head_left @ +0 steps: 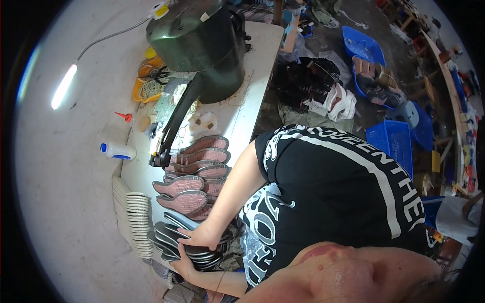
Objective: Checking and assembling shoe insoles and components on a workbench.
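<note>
Both my hands are on a stack of dark, sole-shaped pieces at the table's near end. My right hand reaches over the stack from the upper side, fingers bent across its edge. Against the stack's lower side my left hand grips, with part of its fingers hidden by the pieces. Just above lie several overlapping pink sole-shaped pieces with dark rims. A long row of cream sole-shaped pieces stands pressed together along the wall, left of the dark stack.
A dark green machine with a black arm occupies the table's upper part. Beside it are a yellow basket, a white bottle with blue cap and a lit lamp. Blue crates stand on the floor.
</note>
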`<state>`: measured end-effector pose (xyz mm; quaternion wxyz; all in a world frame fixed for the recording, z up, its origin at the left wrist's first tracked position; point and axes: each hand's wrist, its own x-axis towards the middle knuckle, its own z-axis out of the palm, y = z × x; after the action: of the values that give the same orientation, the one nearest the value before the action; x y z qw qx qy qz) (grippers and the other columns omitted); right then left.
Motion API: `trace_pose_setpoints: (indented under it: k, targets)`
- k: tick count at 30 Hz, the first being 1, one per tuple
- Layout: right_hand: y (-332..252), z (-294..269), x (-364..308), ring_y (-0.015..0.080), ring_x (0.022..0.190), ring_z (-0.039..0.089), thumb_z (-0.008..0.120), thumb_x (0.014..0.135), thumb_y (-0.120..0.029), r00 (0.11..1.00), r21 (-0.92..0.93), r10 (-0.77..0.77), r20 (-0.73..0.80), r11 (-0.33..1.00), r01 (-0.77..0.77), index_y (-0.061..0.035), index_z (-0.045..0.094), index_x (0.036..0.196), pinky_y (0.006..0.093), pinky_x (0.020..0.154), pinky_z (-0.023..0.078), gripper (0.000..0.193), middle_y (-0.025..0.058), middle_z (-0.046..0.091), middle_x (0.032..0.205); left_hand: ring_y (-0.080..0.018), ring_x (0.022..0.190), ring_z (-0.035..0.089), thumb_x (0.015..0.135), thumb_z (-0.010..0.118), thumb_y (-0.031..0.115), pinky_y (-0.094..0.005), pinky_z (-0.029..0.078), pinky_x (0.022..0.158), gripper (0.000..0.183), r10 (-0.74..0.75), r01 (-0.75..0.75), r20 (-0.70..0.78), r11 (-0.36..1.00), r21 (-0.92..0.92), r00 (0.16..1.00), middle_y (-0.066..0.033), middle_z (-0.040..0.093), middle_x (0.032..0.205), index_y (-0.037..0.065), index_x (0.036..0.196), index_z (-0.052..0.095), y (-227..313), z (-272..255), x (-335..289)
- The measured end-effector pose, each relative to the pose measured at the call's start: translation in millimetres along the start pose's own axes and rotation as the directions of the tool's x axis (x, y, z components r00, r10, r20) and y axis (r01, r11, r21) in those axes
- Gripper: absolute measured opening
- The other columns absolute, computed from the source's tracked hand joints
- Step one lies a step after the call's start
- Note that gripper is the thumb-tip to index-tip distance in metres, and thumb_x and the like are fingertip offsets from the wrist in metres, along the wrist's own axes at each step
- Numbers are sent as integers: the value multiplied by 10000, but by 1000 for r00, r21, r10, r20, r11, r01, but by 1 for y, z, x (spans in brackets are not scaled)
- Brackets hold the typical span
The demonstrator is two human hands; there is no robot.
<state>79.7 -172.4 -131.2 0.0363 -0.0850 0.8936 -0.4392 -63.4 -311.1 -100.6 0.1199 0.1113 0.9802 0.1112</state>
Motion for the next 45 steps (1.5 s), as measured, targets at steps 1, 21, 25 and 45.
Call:
trace_pose_setpoints:
  k: [1,21,25,45]
  targets:
    - [13,-17,-9,506,1209,459,846,590,-284,1000,-35,4,7,999,-4,135,8,1436,413,1020,413,1262,481,6,1424,-402,1100,571,731,750,513,-424,431,959,902,75,-72,41,995,-71,996,-310,578,1183,-169,1224,424,11,10,8]
    - [21,-83,-35,468,982,606,639,802,-343,924,-36,238,-300,965,-261,158,182,1410,435,821,530,912,474,38,1428,-415,1303,419,743,626,700,-386,372,1054,1283,351,-341,179,936,-88,919,-391,373,1372,-87,1456,-94,112,33,30]
    - [38,-86,-31,533,1072,535,665,786,-417,916,-169,292,-275,923,-345,135,209,1416,482,904,491,954,449,58,1450,-443,1244,470,815,517,711,-418,407,1022,1183,432,-422,50,895,-145,900,-387,434,1321,-80,1461,-80,136,37,48]
    - [44,-96,-96,384,966,637,675,739,-276,770,543,564,-297,763,-350,150,342,1267,412,809,524,756,316,601,1061,-397,1272,421,914,469,588,-477,301,1084,814,525,-458,-234,842,285,819,-252,417,1389,-13,1437,301,161,34,-34]
